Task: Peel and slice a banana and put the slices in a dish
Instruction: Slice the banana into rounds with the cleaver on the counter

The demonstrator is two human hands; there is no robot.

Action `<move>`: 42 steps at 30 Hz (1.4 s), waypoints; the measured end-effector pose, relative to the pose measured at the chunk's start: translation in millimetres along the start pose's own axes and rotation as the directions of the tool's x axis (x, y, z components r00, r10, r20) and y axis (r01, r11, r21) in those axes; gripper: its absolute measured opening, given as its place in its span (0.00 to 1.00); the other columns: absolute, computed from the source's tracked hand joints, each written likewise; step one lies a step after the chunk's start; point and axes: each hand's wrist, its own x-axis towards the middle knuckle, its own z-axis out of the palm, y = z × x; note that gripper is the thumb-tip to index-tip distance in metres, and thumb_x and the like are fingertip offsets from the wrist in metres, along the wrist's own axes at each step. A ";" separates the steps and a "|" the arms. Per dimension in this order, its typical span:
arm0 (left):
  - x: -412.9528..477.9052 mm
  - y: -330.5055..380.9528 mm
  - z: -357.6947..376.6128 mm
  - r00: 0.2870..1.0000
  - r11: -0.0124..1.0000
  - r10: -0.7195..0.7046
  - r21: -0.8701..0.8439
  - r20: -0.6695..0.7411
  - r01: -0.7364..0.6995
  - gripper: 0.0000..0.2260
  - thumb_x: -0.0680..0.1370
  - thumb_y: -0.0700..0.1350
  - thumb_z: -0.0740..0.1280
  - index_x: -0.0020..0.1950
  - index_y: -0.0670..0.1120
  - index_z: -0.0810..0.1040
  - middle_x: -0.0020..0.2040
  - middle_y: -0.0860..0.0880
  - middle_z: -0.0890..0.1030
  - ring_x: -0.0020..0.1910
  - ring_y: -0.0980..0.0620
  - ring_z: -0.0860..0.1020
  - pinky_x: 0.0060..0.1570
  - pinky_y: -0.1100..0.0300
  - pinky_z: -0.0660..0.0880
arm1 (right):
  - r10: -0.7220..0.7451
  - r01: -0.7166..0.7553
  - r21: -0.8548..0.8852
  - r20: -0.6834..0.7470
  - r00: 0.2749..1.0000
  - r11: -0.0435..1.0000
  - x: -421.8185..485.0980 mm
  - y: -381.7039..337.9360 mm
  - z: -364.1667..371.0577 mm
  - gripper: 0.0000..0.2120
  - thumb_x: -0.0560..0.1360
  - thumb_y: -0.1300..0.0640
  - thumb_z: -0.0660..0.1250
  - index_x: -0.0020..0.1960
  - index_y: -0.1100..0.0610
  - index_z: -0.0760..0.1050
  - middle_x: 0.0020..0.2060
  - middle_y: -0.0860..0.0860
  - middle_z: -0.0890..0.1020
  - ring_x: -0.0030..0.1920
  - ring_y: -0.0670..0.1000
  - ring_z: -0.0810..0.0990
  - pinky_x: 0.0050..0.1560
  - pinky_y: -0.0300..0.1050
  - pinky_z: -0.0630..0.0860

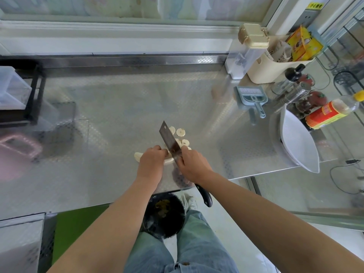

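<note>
A peeled pale banana [137, 156] lies on the steel counter [118, 107] near its front edge, and my left hand [151, 161] curls over it and holds it down. My right hand [192, 164] grips a cleaver [169, 139] by its dark handle. The blade stands edge-down across the banana just right of my left fingers. Several round slices [180, 132] lie behind and to the right of the blade. A white square dish [299, 142] sits at the counter's right end.
A black bin [164, 214] with peel stands on the floor under the front edge. Bottles [327, 113], jars, a blue dustpan set [251, 98] and a cream basket [275, 64] crowd the back right. A black rack [31, 95] stands at the left.
</note>
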 end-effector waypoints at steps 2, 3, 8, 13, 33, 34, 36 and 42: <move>-0.3 -0.2 0.7 1.000 1.000 -0.003 -0.006 0.000 0.003 0.09 0.71 0.34 0.68 0.47 0.45 0.82 0.41 0.46 0.78 0.41 0.46 0.75 0.38 0.56 0.70 | 0.014 -0.014 -0.004 0.014 1.000 1.000 1.1 -0.2 2.5 0.09 0.81 0.53 0.54 0.44 0.57 0.63 0.36 0.54 0.71 0.35 0.56 0.71 0.34 0.48 0.63; -0.2 -0.2 0.9 1.000 1.000 -0.004 -0.012 -0.001 0.004 0.09 0.71 0.34 0.68 0.47 0.45 0.82 0.42 0.46 0.78 0.41 0.46 0.75 0.38 0.56 0.70 | 0.021 -0.021 -0.001 0.023 1.000 1.000 1.8 -0.7 3.7 0.09 0.81 0.53 0.54 0.44 0.57 0.63 0.36 0.54 0.72 0.36 0.57 0.71 0.35 0.48 0.63; -0.4 0.1 0.0 1.000 1.000 -0.011 -0.020 -0.008 0.010 0.07 0.72 0.34 0.68 0.46 0.44 0.82 0.41 0.46 0.78 0.41 0.47 0.75 0.37 0.56 0.69 | 0.051 -0.049 -0.020 0.095 0.994 0.999 2.3 -5.4 9.9 0.06 0.81 0.56 0.54 0.47 0.58 0.62 0.39 0.54 0.72 0.39 0.58 0.72 0.38 0.48 0.66; -0.6 0.3 0.1 1.000 1.000 -0.015 -0.018 -0.018 0.015 0.08 0.72 0.35 0.68 0.47 0.45 0.81 0.42 0.46 0.78 0.42 0.47 0.75 0.38 0.58 0.67 | 0.055 -0.054 -0.010 0.104 0.993 0.998 0.1 -2.8 14.9 0.05 0.80 0.56 0.55 0.48 0.56 0.61 0.40 0.54 0.72 0.40 0.57 0.72 0.39 0.48 0.66; 0.9 0.6 -1.4 1.000 1.000 0.002 0.007 0.009 -0.002 0.09 0.73 0.34 0.66 0.48 0.44 0.82 0.42 0.44 0.78 0.42 0.45 0.75 0.38 0.56 0.69 | -0.024 0.024 -0.002 -0.030 0.999 1.000 0.3 -1.5 2.9 0.08 0.80 0.54 0.55 0.44 0.57 0.62 0.36 0.54 0.72 0.34 0.57 0.70 0.34 0.48 0.62; 0.8 0.3 -1.4 1.000 1.000 0.003 0.006 0.011 -0.003 0.09 0.73 0.34 0.66 0.49 0.44 0.82 0.42 0.44 0.78 0.42 0.45 0.75 0.38 0.56 0.69 | -0.024 0.023 -0.002 -0.031 0.999 1.000 0.6 -1.7 2.7 0.08 0.80 0.54 0.55 0.44 0.57 0.62 0.35 0.54 0.71 0.34 0.56 0.70 0.33 0.47 0.62; 0.8 -0.2 -1.1 1.000 1.000 0.006 0.012 0.008 -0.006 0.09 0.72 0.35 0.67 0.49 0.44 0.82 0.43 0.45 0.78 0.42 0.46 0.76 0.39 0.56 0.70 | -0.020 0.021 0.004 -0.036 0.999 1.000 1.1 -1.1 2.1 0.08 0.80 0.54 0.55 0.43 0.56 0.61 0.33 0.52 0.69 0.33 0.55 0.69 0.30 0.45 0.59; 1.2 -0.9 0.1 1.000 1.000 0.008 0.026 0.002 -0.008 0.09 0.72 0.35 0.69 0.49 0.45 0.82 0.43 0.45 0.79 0.42 0.46 0.76 0.38 0.57 0.70 | -0.012 0.012 0.006 -0.027 1.000 1.000 2.6 0.1 2.2 0.09 0.80 0.54 0.55 0.43 0.57 0.63 0.32 0.51 0.68 0.32 0.53 0.68 0.28 0.44 0.57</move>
